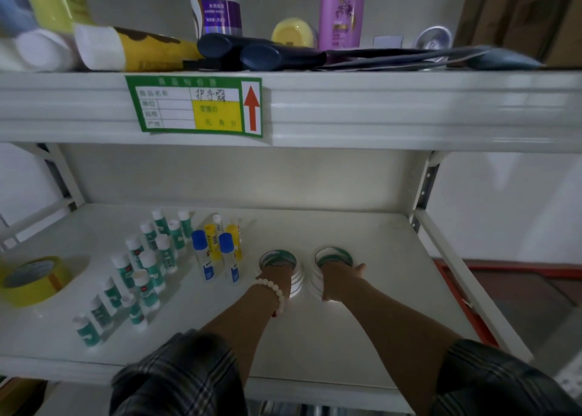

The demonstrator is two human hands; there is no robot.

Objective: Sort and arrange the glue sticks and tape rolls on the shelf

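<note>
So we have both hands on tape rolls on the lower shelf (393,305), mid-shelf and a bit to the right. Our left hand (277,278) curls round the near side of the left stack (278,259), and our right hand (338,278) grips the right stack (333,256), thumb out to the right. Each stack sits straight ahead of its own hand, axis upright, core hole facing up. The two stand just beside each other with a thin gap between.

Whatever shift comes next, we judge it turns on that side-by-side line: each hand already has its own stack, so neither needs to cross. The glue sticks (148,267) stand upright to the left, green-labelled ones in rows, then blue-capped sticks (201,252) and yellow sticks (214,242) nearest the left stack. Our left hand is the nearer one to them. A yellow roll (34,278) lies flat, well apart at the far left.

On writing: the tag (195,107) on the upper shelf's edge has a green border, a red up-arrow and handwritten 护手霜; its yellow box ends 元 角 分. Glue labels are too small to read.
</note>
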